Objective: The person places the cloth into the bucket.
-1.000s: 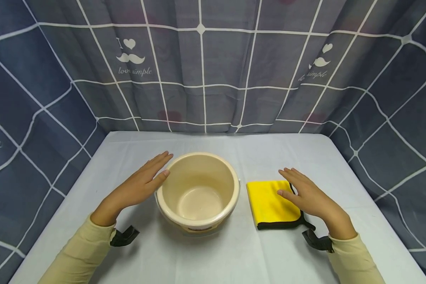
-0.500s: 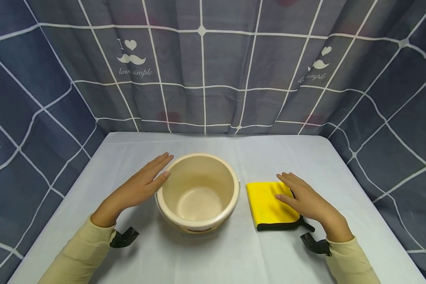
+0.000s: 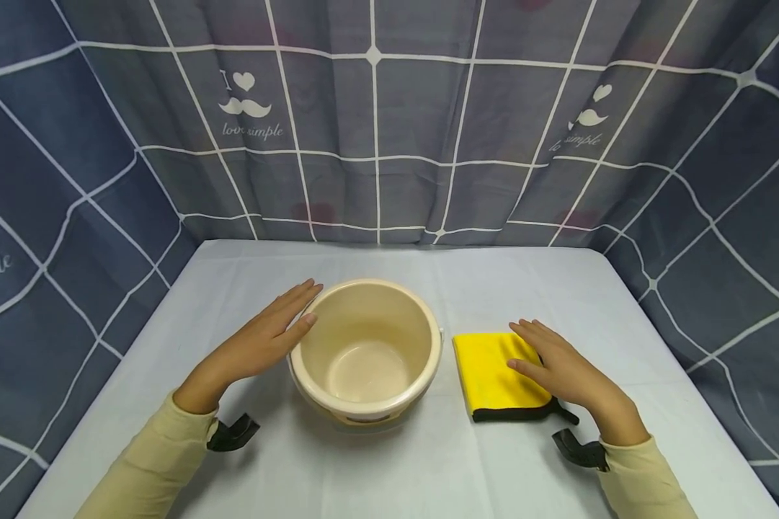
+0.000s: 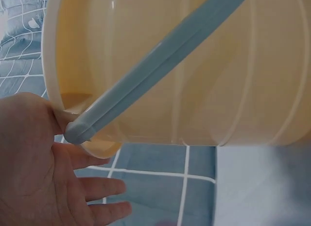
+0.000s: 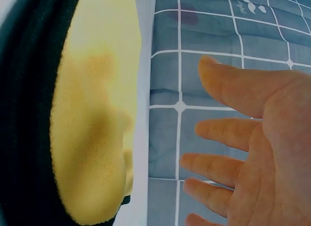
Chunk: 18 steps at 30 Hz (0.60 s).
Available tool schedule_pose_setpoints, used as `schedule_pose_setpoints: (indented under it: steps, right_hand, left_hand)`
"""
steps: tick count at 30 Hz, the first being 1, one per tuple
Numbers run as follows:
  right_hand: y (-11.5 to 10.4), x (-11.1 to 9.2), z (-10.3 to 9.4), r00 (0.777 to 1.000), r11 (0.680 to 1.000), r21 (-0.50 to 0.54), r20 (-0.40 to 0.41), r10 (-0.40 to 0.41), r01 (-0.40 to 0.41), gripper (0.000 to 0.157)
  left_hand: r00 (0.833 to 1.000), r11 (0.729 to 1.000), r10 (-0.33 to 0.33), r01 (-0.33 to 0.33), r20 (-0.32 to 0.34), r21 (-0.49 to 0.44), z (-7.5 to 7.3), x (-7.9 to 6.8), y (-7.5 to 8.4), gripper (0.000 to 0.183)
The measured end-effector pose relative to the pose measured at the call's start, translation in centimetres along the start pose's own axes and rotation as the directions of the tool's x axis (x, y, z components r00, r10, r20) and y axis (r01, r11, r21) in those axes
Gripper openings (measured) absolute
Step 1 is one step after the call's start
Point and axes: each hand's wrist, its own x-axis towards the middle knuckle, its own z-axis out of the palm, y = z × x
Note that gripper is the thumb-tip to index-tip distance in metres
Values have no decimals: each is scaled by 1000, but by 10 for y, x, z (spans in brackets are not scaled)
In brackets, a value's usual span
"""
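A cream plastic bucket [image 3: 363, 404] stands upright on the table, its mouth facing up and nothing inside. My left hand [image 3: 259, 342] is at the left side of its rim, fingers straight, with the thumb near the rim edge; whether it touches is unclear. The left wrist view shows the bucket's grey handle [image 4: 160, 65] hanging down along its side, its pivot close to that hand. To the right of the bucket lies a folded yellow cloth [image 3: 486, 371] with black edging. Over the cloth's right part hovers my right hand [image 3: 561, 367], fingers extended, holding nothing.
A white cover spreads over the table [image 3: 402, 479]. Dark grey curtains [image 3: 408, 115] with white grid lines enclose the back and both sides. Each wrist carries a black strap mount [image 3: 580, 450].
My right hand has lowered slightly over the yellow cloth. The left hand, the bucket and the cloth stay where they were; the view has shifted a little.
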Motion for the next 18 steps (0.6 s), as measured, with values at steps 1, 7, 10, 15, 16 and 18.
schedule_pose_setpoints:
  steps: [1,7,10,15,16,18]
  right_hand:
    - [0,1,1,1000,1000,-2,1,-1,1,74]
    - [1,2,1,1000,1000,-15,-1,2,-2,73]
    - [3,1,1,1000,1000,-12,1,10,-10,74]
    - [6,1,3,999,999,-17,14,29,-29,75]
    - [7,1,3,999,999,-20,17,34,-34,75]
    - [8,1,4,999,999,-25,25,41,-40,76]
  left_hand:
    - [1000,1000,0,0,0,-1,0,-1,0,60]
    - [1000,1000,8,-8,-3,4,0,-1,0,58]
    - [1000,1000,15,-15,-6,4,1,1,0,58]
    - [999,1000,31,-31,-10,-3,3,4,-1,56]
    - [999,999,32,-32,-10,-5,3,5,-1,56]
    - [999,999,37,-37,-13,-9,4,5,-1,55]
